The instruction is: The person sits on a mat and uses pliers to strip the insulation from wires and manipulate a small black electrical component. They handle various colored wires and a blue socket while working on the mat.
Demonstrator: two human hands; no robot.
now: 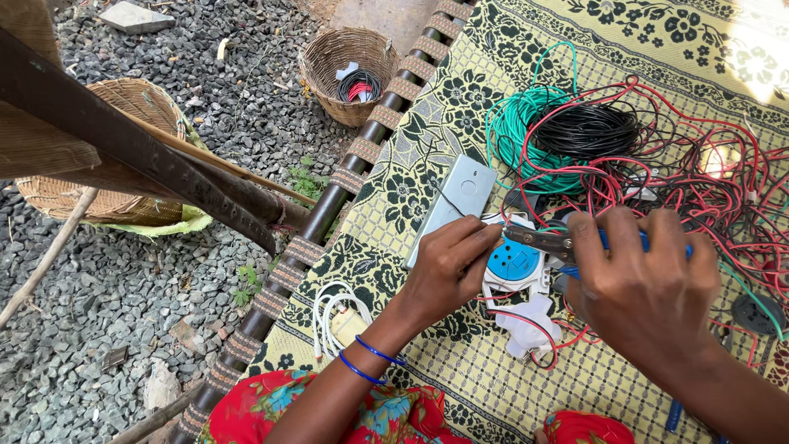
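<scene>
A yellow woven mat (pixel 592 49) with a black flower print covers the cot and fills the right half of the view. Its dark wooden side rail (pixel 329 205), wrapped with woven straps, runs from the far middle down to the near left. Left of the rail lies grey gravel (pixel 99 329), crossed by a thick dark pole (pixel 123 148). A large wicker basket (pixel 123 107) sits on the gravel at the far left, partly hidden by that pole. A smaller wicker basket (pixel 349 70) stands at the far end of the rail and holds coiled red and black wire.

On the mat at the far right spreads a tangle of red and black wires (pixel 699 164), with a green wire coil (pixel 518 131) and a black wire coil (pixel 588 131) lying against each other at its left edge. A grey rectangular plate (pixel 456 201) lies just left of the hands. A white cable bundle (pixel 333 316) rests near the rail.

The right hand (pixel 649 288) is closed around blue-handled pliers (pixel 559 242), whose dark jaws point left. The left hand (pixel 448 267), with blue bangles (pixel 370 362) at the wrist, has its fingertips pinched together right at the plier jaws; what they pinch is too small to tell. Just below the jaws, in the middle of the mat between the two hands, sits a white socket with a blue round face (pixel 514 263), with a white cover piece (pixel 530 325) nearer.
</scene>
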